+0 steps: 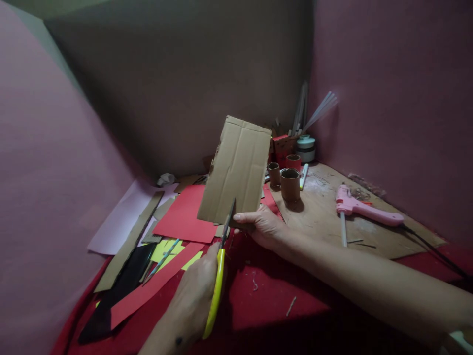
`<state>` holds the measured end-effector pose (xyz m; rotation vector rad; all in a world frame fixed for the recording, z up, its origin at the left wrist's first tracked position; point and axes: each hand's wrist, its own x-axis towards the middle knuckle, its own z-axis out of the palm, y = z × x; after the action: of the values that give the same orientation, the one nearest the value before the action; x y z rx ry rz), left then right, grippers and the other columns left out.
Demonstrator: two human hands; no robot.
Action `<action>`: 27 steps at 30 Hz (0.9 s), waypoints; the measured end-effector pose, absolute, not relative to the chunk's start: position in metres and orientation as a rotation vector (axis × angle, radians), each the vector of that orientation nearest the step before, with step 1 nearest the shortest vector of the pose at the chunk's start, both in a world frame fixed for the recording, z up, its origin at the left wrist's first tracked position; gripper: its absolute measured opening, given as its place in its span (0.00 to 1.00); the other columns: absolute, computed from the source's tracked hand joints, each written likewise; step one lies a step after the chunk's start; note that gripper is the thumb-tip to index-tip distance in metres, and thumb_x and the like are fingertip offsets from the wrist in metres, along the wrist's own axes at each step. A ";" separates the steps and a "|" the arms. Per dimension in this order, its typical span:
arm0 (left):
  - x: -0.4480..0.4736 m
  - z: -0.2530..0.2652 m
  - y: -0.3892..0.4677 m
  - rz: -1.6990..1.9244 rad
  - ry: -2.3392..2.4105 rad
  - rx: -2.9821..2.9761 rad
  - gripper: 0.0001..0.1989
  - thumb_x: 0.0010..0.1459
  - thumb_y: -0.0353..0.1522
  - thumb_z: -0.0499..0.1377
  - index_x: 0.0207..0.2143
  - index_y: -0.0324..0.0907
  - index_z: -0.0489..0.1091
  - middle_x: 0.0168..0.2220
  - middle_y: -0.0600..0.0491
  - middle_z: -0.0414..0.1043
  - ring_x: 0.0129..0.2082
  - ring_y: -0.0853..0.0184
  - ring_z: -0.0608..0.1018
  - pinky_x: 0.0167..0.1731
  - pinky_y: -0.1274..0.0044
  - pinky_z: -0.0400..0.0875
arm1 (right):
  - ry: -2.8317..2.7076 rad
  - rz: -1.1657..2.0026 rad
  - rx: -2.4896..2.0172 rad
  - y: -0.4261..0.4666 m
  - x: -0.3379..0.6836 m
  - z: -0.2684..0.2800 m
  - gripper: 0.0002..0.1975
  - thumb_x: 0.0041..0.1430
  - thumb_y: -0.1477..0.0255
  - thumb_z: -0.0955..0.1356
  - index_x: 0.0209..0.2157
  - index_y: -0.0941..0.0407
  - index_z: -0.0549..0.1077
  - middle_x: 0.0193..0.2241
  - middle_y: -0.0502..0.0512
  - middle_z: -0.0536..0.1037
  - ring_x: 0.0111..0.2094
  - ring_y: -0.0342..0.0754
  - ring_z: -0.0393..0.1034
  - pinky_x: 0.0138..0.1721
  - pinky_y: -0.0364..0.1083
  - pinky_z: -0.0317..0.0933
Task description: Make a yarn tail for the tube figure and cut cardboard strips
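Observation:
My left hand [197,283] is closed round the yellow handle of a pair of scissors [218,291], whose blades point up at the lower edge of a cardboard piece [240,167]. One blade lies across the face of the cardboard. With thumb in front and fingers behind, my right hand [264,227] grips the cardboard at its lower right corner. The piece is held tilted above the table, with creases running along it. Part of the scissor handle is hidden by my left hand.
On the right, a pink glue gun [364,209] rests on a board [318,227], its cord trailing right. Cardboard tubes [290,185] stand behind my right hand. Red paper [185,214], a cardboard strip [129,241] and a black sheet [121,291] lie at left on the red cloth [266,291].

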<state>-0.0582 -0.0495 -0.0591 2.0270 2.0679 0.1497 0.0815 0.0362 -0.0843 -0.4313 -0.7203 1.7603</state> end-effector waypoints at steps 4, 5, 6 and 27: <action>-0.051 -0.049 -0.048 -0.095 2.130 2.106 0.14 0.62 0.31 0.44 0.43 0.42 0.67 0.31 0.50 0.78 0.32 0.61 0.79 0.28 0.76 0.66 | -0.717 1.760 -0.443 0.035 0.081 -0.085 0.14 0.33 0.82 0.72 0.28 0.61 0.76 0.27 0.55 0.80 0.24 0.46 0.72 0.22 0.42 0.64; -0.050 -0.046 -0.049 -0.138 2.129 2.137 0.13 0.61 0.30 0.45 0.42 0.42 0.67 0.32 0.49 0.77 0.33 0.61 0.79 0.29 0.76 0.66 | -0.719 1.757 -0.440 0.035 0.081 -0.085 0.14 0.33 0.81 0.72 0.28 0.61 0.76 0.27 0.55 0.80 0.23 0.46 0.71 0.22 0.42 0.64; -0.050 -0.044 -0.049 -0.163 2.129 2.158 0.12 0.59 0.28 0.47 0.42 0.42 0.67 0.32 0.49 0.77 0.34 0.60 0.79 0.29 0.76 0.65 | -0.718 1.755 -0.437 0.035 0.081 -0.085 0.14 0.33 0.81 0.72 0.28 0.61 0.76 0.27 0.55 0.80 0.23 0.45 0.71 0.23 0.43 0.64; -0.067 -0.052 -0.065 -0.313 2.129 2.173 0.12 0.56 0.25 0.44 0.41 0.41 0.60 0.32 0.47 0.74 0.34 0.54 0.77 0.29 0.71 0.59 | -0.636 1.916 -0.690 0.042 0.110 -0.051 0.07 0.44 0.72 0.72 0.27 0.59 0.74 0.23 0.54 0.77 0.29 0.49 0.71 0.36 0.50 0.64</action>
<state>-0.0669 -0.0649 -0.0524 2.1729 2.1292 -0.3126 0.1105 0.0419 -0.0509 -0.6904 -0.6356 1.9163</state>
